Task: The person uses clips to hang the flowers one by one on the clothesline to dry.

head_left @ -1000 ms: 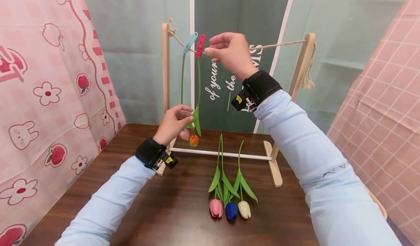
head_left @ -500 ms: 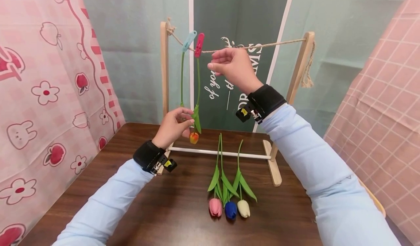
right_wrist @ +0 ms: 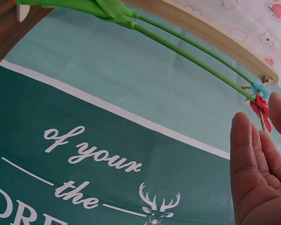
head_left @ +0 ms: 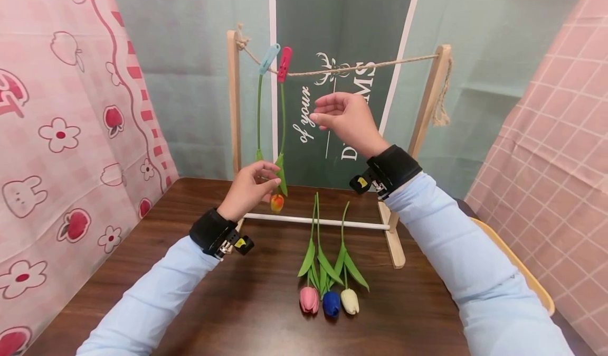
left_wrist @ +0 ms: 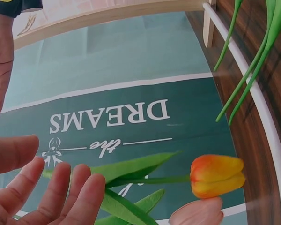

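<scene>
Two artificial tulips hang head down from the rope (head_left: 361, 68). A red clothespin (head_left: 284, 64) clips the stem of the orange-yellow tulip (left_wrist: 218, 176); a light blue clothespin (head_left: 269, 59) clips the other, whose pale pink head (left_wrist: 199, 213) shows in the left wrist view. My left hand (head_left: 249, 189) is beside the lower leaves and orange head, fingers relaxed and holding nothing; whether it touches a leaf is unclear. Below the rope, my right hand (head_left: 349, 121) is in mid-air with loosely bent fingers and nothing between them.
A wooden stand (head_left: 429, 102) with a white bottom bar (head_left: 328, 222) carries the rope. On the brown table lie a pink tulip (head_left: 309, 299), a blue tulip (head_left: 331, 303) and a white tulip (head_left: 350, 301). A yellow-rimmed tray (head_left: 513, 261) is partly behind the right sleeve.
My right hand has moved down and away from the red clothespin, below the rope. My left hand stays by the orange tulip, slightly lower. Both clipped tulips still hang.
</scene>
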Available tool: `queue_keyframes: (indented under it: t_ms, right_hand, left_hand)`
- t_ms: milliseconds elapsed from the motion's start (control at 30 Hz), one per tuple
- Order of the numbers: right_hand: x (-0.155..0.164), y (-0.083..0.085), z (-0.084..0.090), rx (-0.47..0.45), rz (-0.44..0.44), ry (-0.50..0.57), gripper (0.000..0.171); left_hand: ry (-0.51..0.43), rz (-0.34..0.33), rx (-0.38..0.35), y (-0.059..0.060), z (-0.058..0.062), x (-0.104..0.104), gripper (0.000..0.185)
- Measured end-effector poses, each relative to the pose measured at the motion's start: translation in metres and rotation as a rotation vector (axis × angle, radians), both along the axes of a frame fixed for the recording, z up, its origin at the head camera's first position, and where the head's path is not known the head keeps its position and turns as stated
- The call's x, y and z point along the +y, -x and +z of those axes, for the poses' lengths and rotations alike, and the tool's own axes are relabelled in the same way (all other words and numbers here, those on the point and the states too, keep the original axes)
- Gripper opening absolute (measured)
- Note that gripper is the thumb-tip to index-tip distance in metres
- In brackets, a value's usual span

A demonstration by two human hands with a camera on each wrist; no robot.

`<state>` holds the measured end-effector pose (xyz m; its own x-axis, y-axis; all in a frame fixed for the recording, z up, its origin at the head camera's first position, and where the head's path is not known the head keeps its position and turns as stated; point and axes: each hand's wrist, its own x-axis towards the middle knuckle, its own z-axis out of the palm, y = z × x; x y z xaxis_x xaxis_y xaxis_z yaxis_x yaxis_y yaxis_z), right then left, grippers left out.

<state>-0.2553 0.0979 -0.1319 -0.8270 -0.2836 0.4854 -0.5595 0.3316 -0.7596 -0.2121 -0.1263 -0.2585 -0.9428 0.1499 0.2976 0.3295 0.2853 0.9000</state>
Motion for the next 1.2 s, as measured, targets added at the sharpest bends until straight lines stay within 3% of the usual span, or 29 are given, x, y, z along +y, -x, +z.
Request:
queue_keyframes:
  t_ms: [300, 600, 1200]
  right_hand:
    - [0.013, -0.001, -0.019, -0.015, 0.009, -0.009, 0.030]
    - [0.019, -0.001, -0.046, -0.066, 0.013, -0.012, 0.027]
    - [0.033, -0.013, -0.081, -0.110, 0.038, -0.023, 0.028]
  left_hand:
    - [0.074, -0.003, 0.043, 0.000, -0.007, 0.000, 0.029]
    - [0.075, -0.026, 0.038, -0.005, -0.013, -0.001, 0.028]
    - [0.039, -0.042, 0.008, -0.012, -0.021, 0.005, 0.028]
